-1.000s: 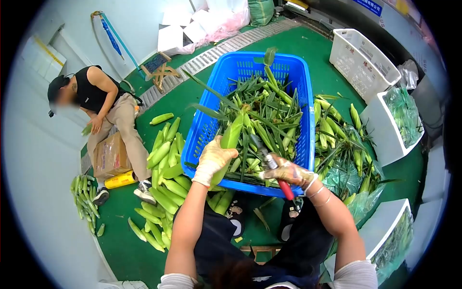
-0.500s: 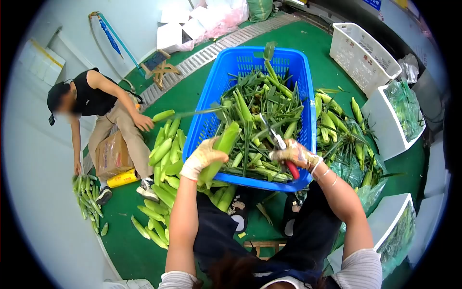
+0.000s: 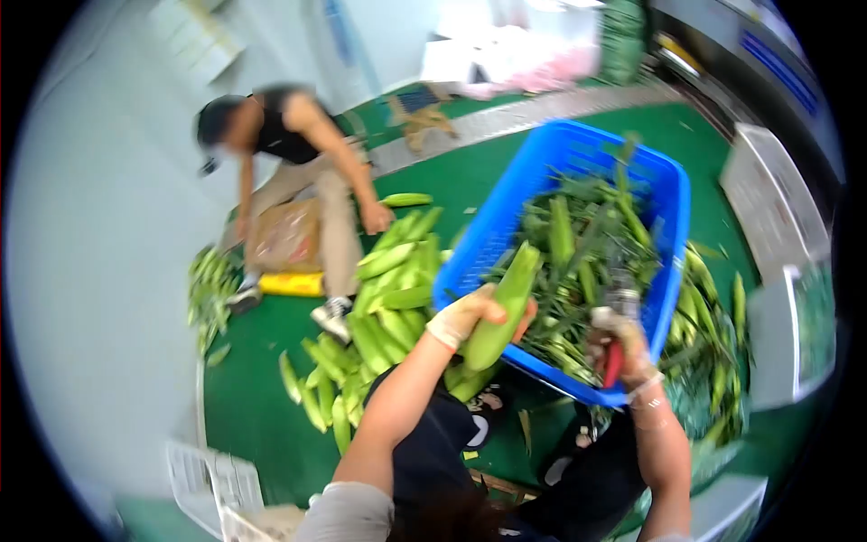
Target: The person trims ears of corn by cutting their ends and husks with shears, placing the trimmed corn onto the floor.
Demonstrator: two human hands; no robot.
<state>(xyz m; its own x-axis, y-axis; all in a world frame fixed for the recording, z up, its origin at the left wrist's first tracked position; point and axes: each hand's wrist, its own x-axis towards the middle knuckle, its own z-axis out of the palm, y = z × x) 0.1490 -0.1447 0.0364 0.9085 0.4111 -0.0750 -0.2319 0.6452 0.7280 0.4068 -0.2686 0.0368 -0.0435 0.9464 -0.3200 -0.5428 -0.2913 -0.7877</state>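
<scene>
In my gloved left hand [image 3: 474,316] is a green corn cob [image 3: 506,307], held tilted upward by the near left edge of the blue basket [image 3: 459,264]. My gloved right hand [image 3: 623,343] is closed round the red handle of a pair of pruning shears [image 3: 614,361], over the basket's near right part; the metal end is blurred. Cut leaves and husks [image 3: 578,244] fill much of the basket. Left of it lies a pile of trimmed green cobs [image 3: 384,316] on the floor.
A seated person [image 3: 302,135] leans at the left, one hand near the pile, beside a cardboard box [image 3: 287,237] and small green cobs [image 3: 209,285]. More corn [image 3: 704,316] lies right of the basket. White crates [image 3: 778,194] stand at the right.
The view has swung left, shifting the scene rightward. The cob in my left hand has lost its leafy top. The seated person has leaned forward, reaching toward the pile and the floor.
</scene>
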